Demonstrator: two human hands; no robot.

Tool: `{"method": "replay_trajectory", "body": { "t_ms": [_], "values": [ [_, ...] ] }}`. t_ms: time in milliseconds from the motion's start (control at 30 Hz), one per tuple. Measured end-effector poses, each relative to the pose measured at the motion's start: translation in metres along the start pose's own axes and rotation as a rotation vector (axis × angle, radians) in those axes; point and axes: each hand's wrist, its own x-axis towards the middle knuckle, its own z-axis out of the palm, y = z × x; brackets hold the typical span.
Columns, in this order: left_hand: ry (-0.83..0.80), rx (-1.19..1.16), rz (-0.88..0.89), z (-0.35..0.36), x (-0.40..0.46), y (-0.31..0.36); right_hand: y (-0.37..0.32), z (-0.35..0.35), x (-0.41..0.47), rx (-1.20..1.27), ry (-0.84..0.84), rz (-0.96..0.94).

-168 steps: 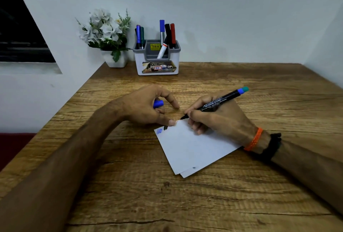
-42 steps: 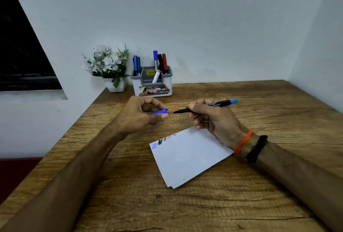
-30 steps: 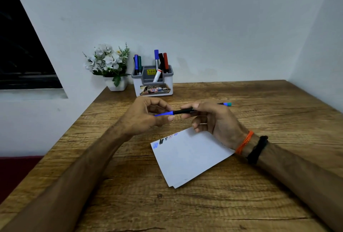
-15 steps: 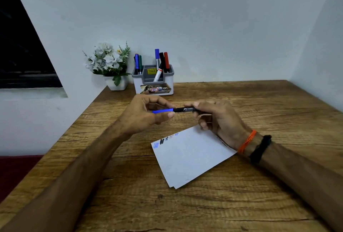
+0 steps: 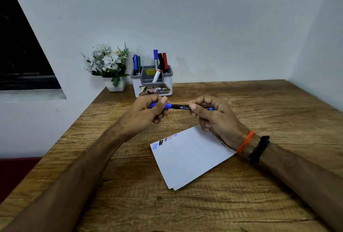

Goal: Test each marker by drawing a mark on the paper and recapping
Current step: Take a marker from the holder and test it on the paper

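Blue cap [image 5: 161, 105] pinched in left hand [image 5: 146, 113], seated on the marker [image 5: 182, 107] that right hand [image 5: 211, 115] grips level, both fingers curled tight to press it home. Paper [image 5: 189, 159] at 6 o'clock on counter [image 5: 241, 204]; holder [image 5: 152, 81] at 12.

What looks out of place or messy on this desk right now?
Little stands out. The paper lies skewed to the desk edge, with a second sheet peeking out beneath its near corner. In the holder, a white marker leans diagonally while the others stand upright. No spills or damage visible.
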Motion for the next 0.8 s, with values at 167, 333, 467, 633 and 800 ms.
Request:
{"method": "replay_trajectory", "body": {
  "t_ms": [167,333,467,633,800],
  "values": [
    [0.024,0.026,0.017,0.004,0.0,0.0,0.001,0.002,-0.001,0.015,-0.032,-0.033],
    [0.046,0.032,0.05,0.009,-0.002,0.001,0.002,0.004,-0.002,0.03,-0.054,-0.072],
    [0.081,0.076,0.071,0.013,-0.003,0.0,0.002,0.006,-0.003,0.05,-0.071,-0.089],
    [0.093,0.088,0.112,0.008,-0.002,0.005,-0.002,0.008,-0.002,0.024,-0.085,-0.098],
    [0.248,-0.048,0.13,-0.001,0.002,0.007,-0.005,0.014,0.006,-0.16,-0.01,-0.159]
  ]
}}
